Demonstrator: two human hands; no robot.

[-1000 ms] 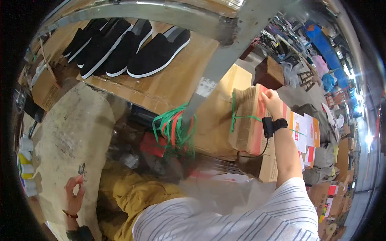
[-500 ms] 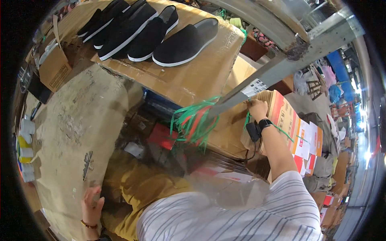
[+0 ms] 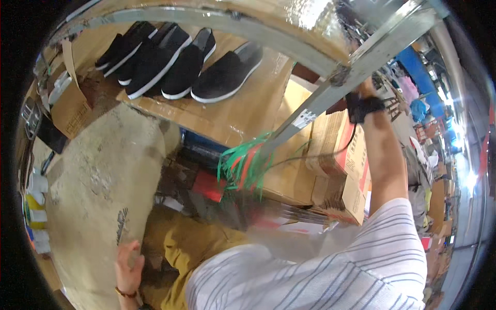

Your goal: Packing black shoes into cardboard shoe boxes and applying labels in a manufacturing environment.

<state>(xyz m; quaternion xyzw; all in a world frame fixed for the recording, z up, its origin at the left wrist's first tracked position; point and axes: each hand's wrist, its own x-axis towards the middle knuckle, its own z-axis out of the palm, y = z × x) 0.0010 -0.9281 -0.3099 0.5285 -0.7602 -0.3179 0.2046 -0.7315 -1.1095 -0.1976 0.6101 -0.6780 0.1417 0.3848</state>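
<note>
- Currently, the left grip (image 3: 129, 267) is held loosely open, its fingers bent, near the edge of the worn beige tabletop (image 3: 103, 173).
- The right grip (image 3: 368, 89) is partly hidden by the grey metal post (image 3: 326, 99); whether it is closed on anything cannot be told.
- The stack of flattened cardboard cartons (image 3: 338, 150) is seen below the right grip, beside the post.
- Black slip-on shoes (image 3: 225, 77) are lined up on brown cardboard (image 3: 243, 116).
</note>
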